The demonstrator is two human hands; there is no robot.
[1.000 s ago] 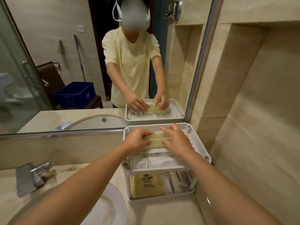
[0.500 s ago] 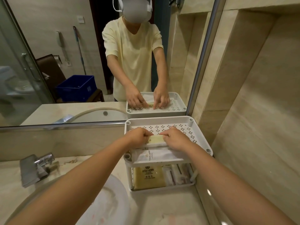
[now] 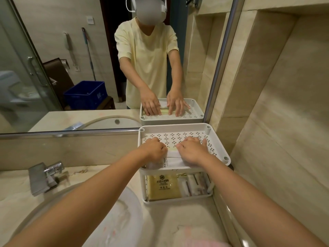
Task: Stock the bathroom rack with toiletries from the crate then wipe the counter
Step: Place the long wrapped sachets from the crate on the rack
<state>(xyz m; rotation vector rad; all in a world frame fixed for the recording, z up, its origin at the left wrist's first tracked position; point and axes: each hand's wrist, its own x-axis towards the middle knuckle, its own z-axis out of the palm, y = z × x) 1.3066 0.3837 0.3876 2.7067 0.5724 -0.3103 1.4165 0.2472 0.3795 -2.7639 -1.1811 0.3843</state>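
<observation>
Head view, the only one.

- Your left hand [image 3: 154,148] and right hand [image 3: 193,151] both rest on the top tray of the white two-tier rack [image 3: 219,148].
- The rack stands on the counter [image 3: 187,221], tucked into the corner between the mirror [image 3: 53,59] and the tiled side wall.
- Hand state, read from the reflection: the fingers of both hands are stretched flat and grip nothing. They press down on the packets, and your right fingers are spread wider than your left.
- A pale yellow packet [image 3: 171,149] lies between your hands, with only a strip of it showing.
- A white printed packet [image 3: 171,162] lies just in front of it at the tray's near edge, partly under both hands.
- The back half of the tray shows its perforated floor.
- On the lower tier, a yellow sachet [image 3: 162,187] with a dark logo sits on the left and white-wrapped items [image 3: 194,183] on the right. You cannot tell what the wrapped items are.
- The sink basin [image 3: 128,211] lies left of the rack, under your left forearm, with a chrome faucet [image 3: 45,177] at its rear.
- The blue crate [image 3: 85,94] is visible only in the mirror, behind you on a low dark stand, well apart from the rack.
</observation>
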